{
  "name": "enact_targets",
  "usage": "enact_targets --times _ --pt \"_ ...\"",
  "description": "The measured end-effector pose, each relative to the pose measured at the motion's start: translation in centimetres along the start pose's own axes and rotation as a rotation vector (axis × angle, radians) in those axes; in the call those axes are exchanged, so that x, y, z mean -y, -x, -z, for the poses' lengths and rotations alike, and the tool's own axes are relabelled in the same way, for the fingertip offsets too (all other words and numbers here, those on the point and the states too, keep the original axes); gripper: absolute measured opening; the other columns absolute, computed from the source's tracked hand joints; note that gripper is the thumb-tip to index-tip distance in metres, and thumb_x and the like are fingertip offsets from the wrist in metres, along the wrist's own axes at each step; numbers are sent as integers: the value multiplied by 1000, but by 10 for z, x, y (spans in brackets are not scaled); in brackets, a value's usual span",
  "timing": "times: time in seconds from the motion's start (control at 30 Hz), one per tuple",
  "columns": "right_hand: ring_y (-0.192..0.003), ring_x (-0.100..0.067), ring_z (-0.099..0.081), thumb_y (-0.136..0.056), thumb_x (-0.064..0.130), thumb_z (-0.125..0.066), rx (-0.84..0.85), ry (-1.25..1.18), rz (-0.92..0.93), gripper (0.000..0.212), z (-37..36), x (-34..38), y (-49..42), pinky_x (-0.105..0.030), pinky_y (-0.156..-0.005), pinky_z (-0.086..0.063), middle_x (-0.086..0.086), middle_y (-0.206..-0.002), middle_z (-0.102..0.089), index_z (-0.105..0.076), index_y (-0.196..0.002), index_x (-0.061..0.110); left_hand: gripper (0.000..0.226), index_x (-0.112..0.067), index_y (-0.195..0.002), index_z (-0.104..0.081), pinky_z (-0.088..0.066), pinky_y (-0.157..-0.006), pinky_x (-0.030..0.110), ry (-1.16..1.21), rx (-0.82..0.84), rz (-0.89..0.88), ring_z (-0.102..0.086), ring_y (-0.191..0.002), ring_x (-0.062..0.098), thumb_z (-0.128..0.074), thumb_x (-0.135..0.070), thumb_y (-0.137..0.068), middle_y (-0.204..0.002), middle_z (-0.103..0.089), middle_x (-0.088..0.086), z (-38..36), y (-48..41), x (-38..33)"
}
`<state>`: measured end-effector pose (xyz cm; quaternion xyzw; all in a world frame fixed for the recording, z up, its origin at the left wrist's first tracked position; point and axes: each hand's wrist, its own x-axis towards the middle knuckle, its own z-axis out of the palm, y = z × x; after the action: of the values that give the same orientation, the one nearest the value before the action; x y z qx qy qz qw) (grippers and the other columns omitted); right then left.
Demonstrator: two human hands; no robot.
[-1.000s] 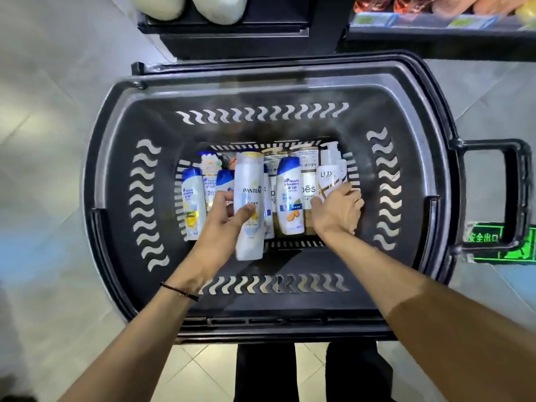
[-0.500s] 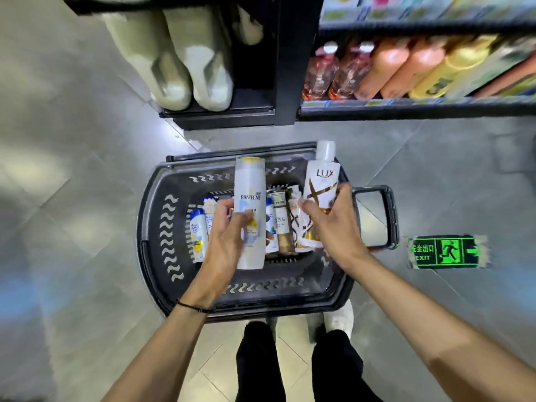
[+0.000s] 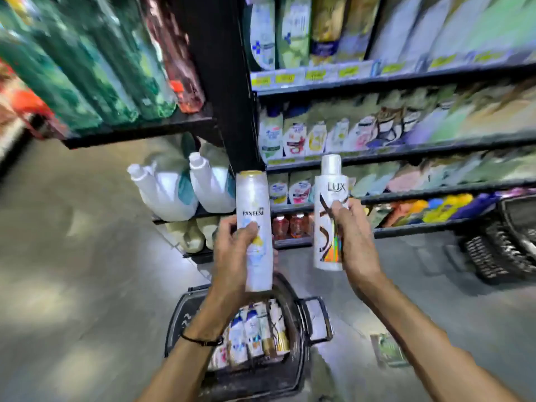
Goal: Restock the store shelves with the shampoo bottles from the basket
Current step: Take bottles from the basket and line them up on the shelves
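Person's standing over the basket (image 3: 300, 352), holding 2 shampoo bottles up facing the shelves (image 3: 406, 153). Left hand (image 3: 235, 253) fingers are wrapping the Pantene bottle (image 3: 253, 198) mid-body, and the right hand (image 3: 358, 245) is gripping the Lux bottle (image 3: 327, 195). Smooth rigid plastic, probably slippery, so I'm thinking mid-body is safest.

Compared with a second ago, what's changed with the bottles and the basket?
Both bottles came up out of the basket: the left hand raised the Pantene bottle, the right hand the Lux bottle, now upright before the shelves. Unchanged: each hand keeps its bottle; the other bottles lie in the basket.
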<state>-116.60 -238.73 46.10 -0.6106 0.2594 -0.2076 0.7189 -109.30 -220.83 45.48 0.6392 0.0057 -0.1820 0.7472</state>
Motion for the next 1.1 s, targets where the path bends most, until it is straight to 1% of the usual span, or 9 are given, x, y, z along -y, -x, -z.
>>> enact_targets --times 0.1,0.17,0.27,0.33,0.5,0.6,0.73,0.9,1.1 --pt "-74 -6 -66 -92 49 -52 44 -11 84 21 12 81 -2 -20 -66 -53 12 -83 -72 -66 -94 33 29 -24 -95 -60 -54 -74 68 -4 29 -95 -65 -76 41 -72 -43 -76 -95 -68 31 -35 17 -67" --pt "-82 -6 -66 -91 51 -52 81 -37 137 27 20 127 1 -24 -74 -53 8 -94 -74 -67 -104 32 23 -26 -94 -62 -52 -79 71 24 40 -152 -65 -81 43 -71 -41 -79 -103 -65 36 -57 29 -107" --pt "-83 -7 -63 -91 48 -53 139 -60 217 23 25 194 9 -34 -78 -51 6 -94 -73 -67 -103 33 10 -28 -88 -63 -56 -70 59 91 60 -219 -66 -72 40 -68 -36 -83 -93 -68 29 -89 51 -166" --pt "-81 -6 -65 -92 45 -53 186 -61 289 16 25 233 15 -29 -74 -51 12 -88 -72 -68 -92 38 14 -27 -90 -65 -57 -67 51 93 90 -279 -66 -69 38 -68 -39 -84 -88 -69 24 -106 64 -202" --pt "-77 -9 -63 -87 54 -59 283 -86 416 30 23 312 27 -21 -65 -52 8 -84 -67 -63 -97 26 21 -22 -94 -68 -58 -60 46 96 119 -458 -69 -65 35 -66 -42 -88 -85 -71 21 -136 86 -281" --pt "-72 -8 -61 -84 55 -61 299 -91 516 27 17 349 30 -19 -62 -50 9 -80 -64 -64 -93 29 19 -21 -95 -68 -59 -58 44 105 169 -533 -69 -65 35 -64 -40 -92 -83 -70 17 -142 93 -318" --pt "-73 -19 -61 -84 53 -64 289 -107 598 29 7 389 27 -31 -63 -53 -2 -83 -64 -63 -96 26 29 -19 -103 -68 -60 -58 42 91 208 -604 -72 -72 41 -63 -44 -89 -89 -72 22 -141 93 -360" --pt "-73 -17 -61 -80 52 -66 255 -86 716 27 3 438 17 -30 -63 -52 1 -82 -66 -64 -94 29 37 -18 -102 -69 -60 -57 42 93 237 -675 -72 -71 37 -63 -51 -87 -88 -74 22 -143 82 -408" --pt "-71 -19 -59 -74 53 -71 172 -105 773 51 18 475 -10 -31 -61 -53 -5 -82 -67 -59 -102 13 37 -19 -104 -67 -57 -56 34 71 285 -748 -71 -71 24 -60 -51 -88 -94 -77 12 -179 63 -442"
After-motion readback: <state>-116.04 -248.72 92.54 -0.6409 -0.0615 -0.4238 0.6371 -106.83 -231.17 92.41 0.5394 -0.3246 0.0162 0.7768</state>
